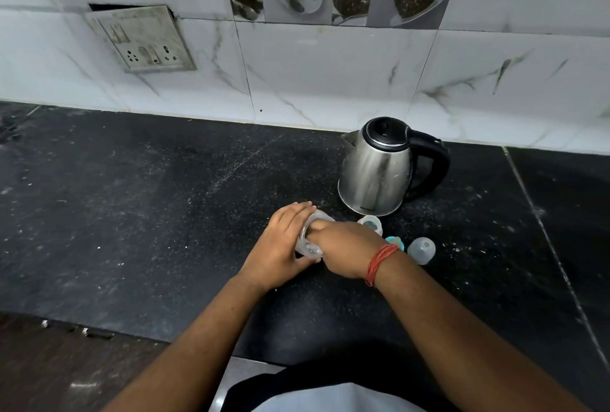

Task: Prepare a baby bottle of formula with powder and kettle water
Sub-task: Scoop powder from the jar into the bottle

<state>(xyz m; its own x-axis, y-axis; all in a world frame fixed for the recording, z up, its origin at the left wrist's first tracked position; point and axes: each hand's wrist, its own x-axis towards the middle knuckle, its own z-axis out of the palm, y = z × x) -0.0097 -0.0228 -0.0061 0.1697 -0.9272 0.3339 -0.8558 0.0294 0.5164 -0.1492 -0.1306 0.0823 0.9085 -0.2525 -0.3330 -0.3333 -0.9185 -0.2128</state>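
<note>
Left hand (280,240) grips the clear bottle (308,243); right hand (343,246) curls over its mouth; kettle (376,170) stands at 1 o'clock on the surface (132,213).

Clear bottle (309,240) tilted; steel kettle (376,170) upright.

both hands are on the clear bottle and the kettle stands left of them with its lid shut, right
Not quite: in the head view the kettle stands to the right of the hands, behind them. The left hand and right hand do hold the bottle, and the lid is shut.
</note>
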